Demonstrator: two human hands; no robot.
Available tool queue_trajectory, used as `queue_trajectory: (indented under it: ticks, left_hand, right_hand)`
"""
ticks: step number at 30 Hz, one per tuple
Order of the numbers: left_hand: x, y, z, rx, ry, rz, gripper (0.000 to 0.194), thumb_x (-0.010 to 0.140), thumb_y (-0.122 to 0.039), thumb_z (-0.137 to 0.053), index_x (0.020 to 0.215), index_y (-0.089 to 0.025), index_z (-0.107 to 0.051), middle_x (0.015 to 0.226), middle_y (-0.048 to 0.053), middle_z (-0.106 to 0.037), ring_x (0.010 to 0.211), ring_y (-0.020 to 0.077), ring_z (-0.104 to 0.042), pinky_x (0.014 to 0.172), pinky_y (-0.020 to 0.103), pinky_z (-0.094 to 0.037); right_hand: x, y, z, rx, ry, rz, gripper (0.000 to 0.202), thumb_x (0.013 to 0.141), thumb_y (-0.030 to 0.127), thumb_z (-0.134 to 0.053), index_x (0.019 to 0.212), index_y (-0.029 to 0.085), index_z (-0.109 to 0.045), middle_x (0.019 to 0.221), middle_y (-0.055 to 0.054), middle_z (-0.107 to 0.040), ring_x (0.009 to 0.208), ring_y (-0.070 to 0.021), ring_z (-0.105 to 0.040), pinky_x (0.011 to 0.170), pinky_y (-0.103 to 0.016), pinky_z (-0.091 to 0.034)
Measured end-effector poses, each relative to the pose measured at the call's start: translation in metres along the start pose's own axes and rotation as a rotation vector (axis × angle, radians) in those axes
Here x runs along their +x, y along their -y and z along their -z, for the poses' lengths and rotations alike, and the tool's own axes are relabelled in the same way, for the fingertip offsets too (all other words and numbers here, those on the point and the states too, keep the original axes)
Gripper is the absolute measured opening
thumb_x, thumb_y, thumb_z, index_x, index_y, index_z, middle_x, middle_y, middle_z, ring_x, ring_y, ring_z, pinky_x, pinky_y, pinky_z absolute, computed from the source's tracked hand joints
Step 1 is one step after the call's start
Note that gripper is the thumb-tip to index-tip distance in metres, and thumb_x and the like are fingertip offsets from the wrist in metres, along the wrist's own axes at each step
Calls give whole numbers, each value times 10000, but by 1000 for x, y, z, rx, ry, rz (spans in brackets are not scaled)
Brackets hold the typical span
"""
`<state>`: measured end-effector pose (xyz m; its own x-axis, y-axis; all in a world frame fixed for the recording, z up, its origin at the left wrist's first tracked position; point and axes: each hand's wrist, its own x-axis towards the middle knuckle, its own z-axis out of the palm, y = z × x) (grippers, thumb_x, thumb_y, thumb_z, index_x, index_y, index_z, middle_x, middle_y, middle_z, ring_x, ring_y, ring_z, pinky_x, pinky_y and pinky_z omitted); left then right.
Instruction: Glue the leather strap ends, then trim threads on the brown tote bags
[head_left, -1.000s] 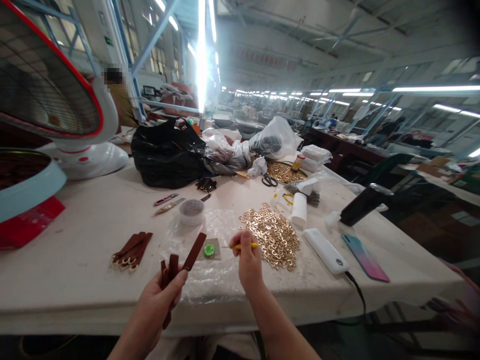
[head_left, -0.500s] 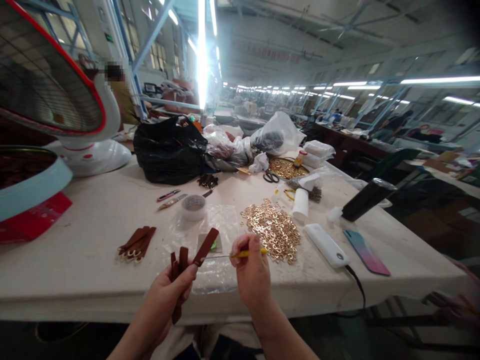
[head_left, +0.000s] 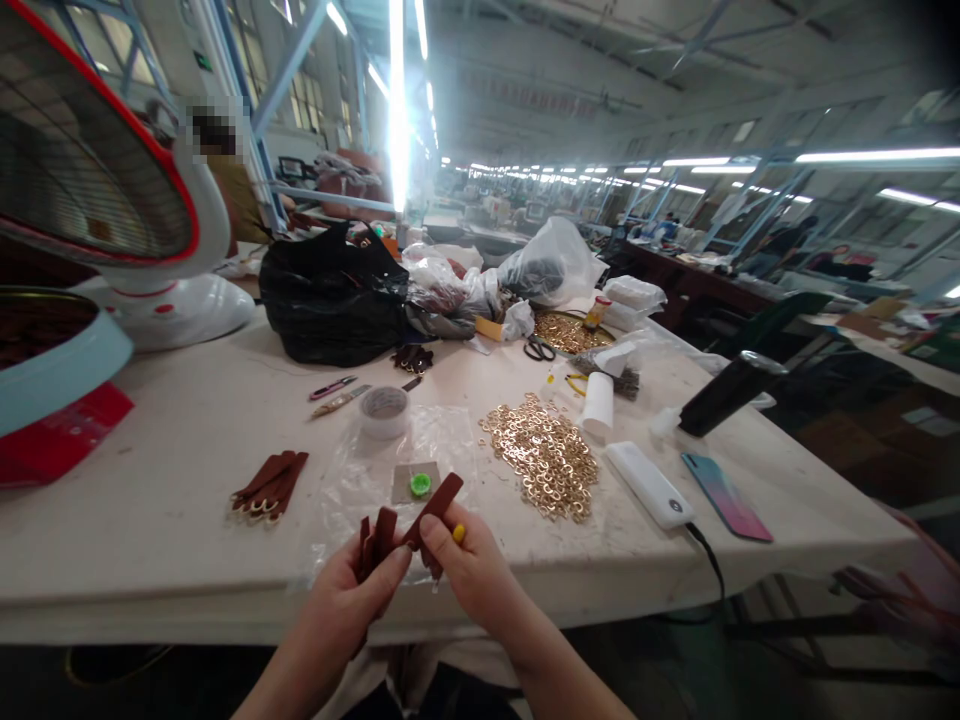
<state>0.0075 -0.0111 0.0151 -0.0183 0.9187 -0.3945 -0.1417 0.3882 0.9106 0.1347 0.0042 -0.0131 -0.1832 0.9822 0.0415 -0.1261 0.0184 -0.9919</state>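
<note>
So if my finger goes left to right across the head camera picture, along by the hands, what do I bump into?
Brown straps on the table, left hand holding brown strips, right hand, pile of gold-coloured rings, white device, blue-and-pink phone.

Head view | head-worn | facing forward and down | table (head_left: 172,550) close below
</note>
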Motion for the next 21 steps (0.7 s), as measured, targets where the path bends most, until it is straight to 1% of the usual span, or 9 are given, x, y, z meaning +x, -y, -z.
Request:
queue_trajectory:
  ticks: [3,6,9,11,12,14,16,18,21]
  left_hand:
    - [1,1,5,12,30,-39,347,516,-398,-766,732,-153,-651,631,5,-586,584,121,-501,508,201,-382]
    - [2,2,5,6,-25,-38,300,525,-371,-759,716,-169,-646,578,-10,-581,550,125,-497,505,211,-390]
    - [4,3,1,-34,-43,-85,238,508,-315,-756,670,-185,-640,609,-5,-615,611,142,-536,592,221,-438]
    - [5,4,-1,-57,-42,-131,210,500,-295,-755,642,-195,-636,651,-1,-635,693,159,-565,675,225,-455]
    - [6,5,-1,-55,-42,-136,212,497,-295,-757,640,-198,-635,654,-3,-634,702,159,-566,684,223,-456]
    - [8,6,1,-30,-34,-113,237,496,-309,-768,657,-194,-638,655,-7,-630,687,152,-557,659,216,-453]
    - [9,6,5,-3,-5,-79,280,498,-344,-780,678,-182,-639,656,-7,-625,666,144,-550,633,213,-446]
    - [9,5,10,24,39,-55,320,522,-398,-773,703,-171,-638,652,-4,-623,649,142,-549,617,218,-439]
    - [9,3,14,70,109,-60,361,553,-458,-750,715,-157,-637,636,4,-613,623,140,-532,595,223,-419]
  right_hand:
    - [1,-3,1,150,22,-94,368,803,529,-513,700,178,-474,499,72,-403,417,-61,-341,412,-192,-270]
    - [0,-3,2,212,52,-161,350,789,509,-533,717,167,-516,509,67,-418,408,-53,-311,399,-190,-232]
    - [0,-1,1,159,66,-151,229,735,394,-604,735,168,-567,575,39,-488,482,-72,-385,448,-197,-287]
    - [2,2,-2,122,60,-136,139,697,301,-614,695,172,-564,611,26,-511,557,-93,-437,497,-206,-327]
    - [2,4,-3,116,48,-140,117,686,273,-604,666,171,-551,608,26,-505,568,-96,-439,502,-207,-328]
    - [3,8,-5,129,23,-173,114,666,244,-594,624,171,-516,560,45,-455,520,-77,-389,468,-197,-289]
    - [2,10,-6,189,14,-240,132,645,241,-606,629,172,-494,516,72,-394,458,-51,-304,427,-190,-227]
    - [1,12,-7,289,32,-301,177,633,268,-628,650,174,-478,494,93,-345,425,-35,-228,404,-189,-172]
    - [0,8,-8,367,40,-337,246,623,329,-657,676,174,-474,486,104,-320,415,-28,-189,396,-189,-150]
